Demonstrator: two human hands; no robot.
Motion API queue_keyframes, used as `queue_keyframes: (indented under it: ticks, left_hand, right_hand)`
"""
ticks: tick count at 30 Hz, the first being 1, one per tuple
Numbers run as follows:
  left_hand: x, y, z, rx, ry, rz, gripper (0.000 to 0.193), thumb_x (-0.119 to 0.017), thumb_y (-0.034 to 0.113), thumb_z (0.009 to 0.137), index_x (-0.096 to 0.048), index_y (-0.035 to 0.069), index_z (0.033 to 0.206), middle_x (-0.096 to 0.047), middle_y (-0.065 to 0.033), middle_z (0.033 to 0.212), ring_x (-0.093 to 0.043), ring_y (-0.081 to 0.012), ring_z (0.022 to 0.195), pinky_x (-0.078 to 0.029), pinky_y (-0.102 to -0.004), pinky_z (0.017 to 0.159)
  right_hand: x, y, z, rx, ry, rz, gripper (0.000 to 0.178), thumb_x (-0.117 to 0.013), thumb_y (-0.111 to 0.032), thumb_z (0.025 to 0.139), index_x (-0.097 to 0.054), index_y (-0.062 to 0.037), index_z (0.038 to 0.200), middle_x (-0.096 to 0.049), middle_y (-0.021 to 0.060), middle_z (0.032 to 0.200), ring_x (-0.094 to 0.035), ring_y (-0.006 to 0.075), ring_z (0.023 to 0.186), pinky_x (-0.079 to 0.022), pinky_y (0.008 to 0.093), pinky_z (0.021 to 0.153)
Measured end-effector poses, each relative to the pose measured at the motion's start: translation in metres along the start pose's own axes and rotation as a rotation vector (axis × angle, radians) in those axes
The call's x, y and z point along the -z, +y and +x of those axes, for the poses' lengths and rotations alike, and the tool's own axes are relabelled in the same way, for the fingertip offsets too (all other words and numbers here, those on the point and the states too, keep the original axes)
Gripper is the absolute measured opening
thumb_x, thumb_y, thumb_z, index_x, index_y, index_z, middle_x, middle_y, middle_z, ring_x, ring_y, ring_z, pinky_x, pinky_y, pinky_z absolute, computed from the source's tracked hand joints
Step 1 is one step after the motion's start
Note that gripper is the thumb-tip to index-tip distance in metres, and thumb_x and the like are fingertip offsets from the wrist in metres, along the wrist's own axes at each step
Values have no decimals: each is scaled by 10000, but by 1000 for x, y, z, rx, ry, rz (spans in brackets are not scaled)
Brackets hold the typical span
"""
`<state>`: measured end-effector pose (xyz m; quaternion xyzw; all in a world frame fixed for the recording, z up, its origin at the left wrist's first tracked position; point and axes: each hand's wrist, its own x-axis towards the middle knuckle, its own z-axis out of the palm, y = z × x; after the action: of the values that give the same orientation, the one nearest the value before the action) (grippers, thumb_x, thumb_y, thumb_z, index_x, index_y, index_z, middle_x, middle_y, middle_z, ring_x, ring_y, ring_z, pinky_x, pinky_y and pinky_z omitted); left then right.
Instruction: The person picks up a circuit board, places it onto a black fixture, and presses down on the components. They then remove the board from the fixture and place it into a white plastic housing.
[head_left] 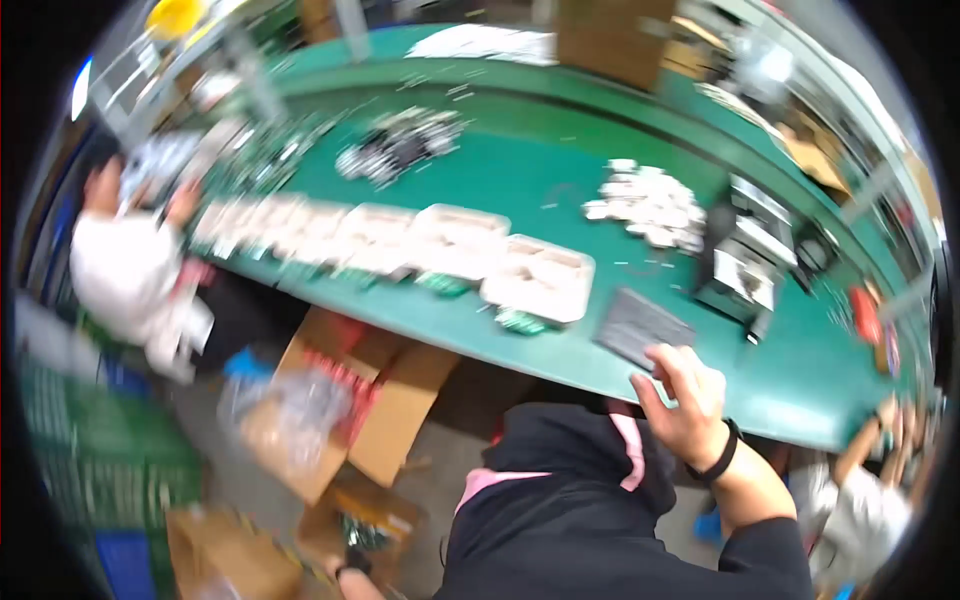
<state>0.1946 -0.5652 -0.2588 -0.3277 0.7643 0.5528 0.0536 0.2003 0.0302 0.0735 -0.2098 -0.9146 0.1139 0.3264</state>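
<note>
My right hand [690, 400] is raised over the front edge of the green table, with a dark band on its wrist. Its fingers are loosely bent and apart from the thumb, and nothing shows between them. Just beyond it a dark grey flat pad [645, 327] lies on the table. Low on the left, my left hand [338, 566] reaches down beside an open cardboard box [400, 520] that holds small green-and-silver packets [365, 533]. Blur hides those fingers. Pale moulded trays [540, 278] stand in a row along the table edge, green packets [525, 321] at their near sides.
A pile of white pieces [650, 205] and a black-and-silver machine [745, 255] stand on the green table [500, 335]. Co-workers sit at left [125, 260] and right [865, 510]. A cardboard carton [400, 420] with red contents and green crates [120, 440] fill the floor left.
</note>
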Motion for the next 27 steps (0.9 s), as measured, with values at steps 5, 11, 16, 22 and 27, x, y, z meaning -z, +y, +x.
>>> queue_keyframes:
  ticks: [5, 11, 16, 22, 27]
  left_hand:
    - [-142, 252, 291, -474, 352, -70, 432, -541, 253, 1075, -544, -10, 1417, -642, -240, 1282, -665, -317, 1086, -572, -422, 903]
    - [-301, 440, 40, -1008, -395, -172, 288, -570, 194, 1074, -594, 23, 1304, -658, -80, 1065, -616, -132, 906, -534, -272, 801]
    - [-354, 507, -152, -1237, -1313, 212, 154, -705, 58, 962, -680, -8, 1100, -748, -89, 962, -719, -152, 869, -587, -306, 807]
    - [-453, 530, -251, -398, -2266, 429, 788, -882, 177, 837, -469, 26, 1491, -659, -94, 1344, -668, -152, 1136, -536, -333, 1002]
    - [-555, 549, -314, -224, -2386, -167, 1135, -975, 201, 680, -312, 60, 1591, -431, -88, 1602, -470, -198, 1433, -415, -410, 1174]
  right_hand:
    - [43, 66, -31, -353, -41, -164, 568, -868, -174, 773, -615, -15, 1256, -660, 144, 1032, -647, 274, 797, -544, 377, 708]
    - [31, 106, -53, -284, -247, -235, 902, -912, -354, 695, -491, 1, 1409, -551, 245, 1370, -516, 424, 1287, -446, 488, 1078]
    - [34, 111, -30, -259, -246, -177, 1003, -950, -364, 554, -492, 16, 1362, -554, 249, 1323, -527, 444, 1249, -445, 494, 1078]
    - [103, 73, 68, -98, 133, -280, 374, -776, -213, 922, -666, -47, 1239, -724, 133, 846, -703, 329, 770, -555, 432, 782]
    - [72, 108, 117, -362, 121, 68, 981, -941, -307, 548, -482, 53, 1336, -548, 221, 1278, -549, 387, 1213, -450, 434, 1041]
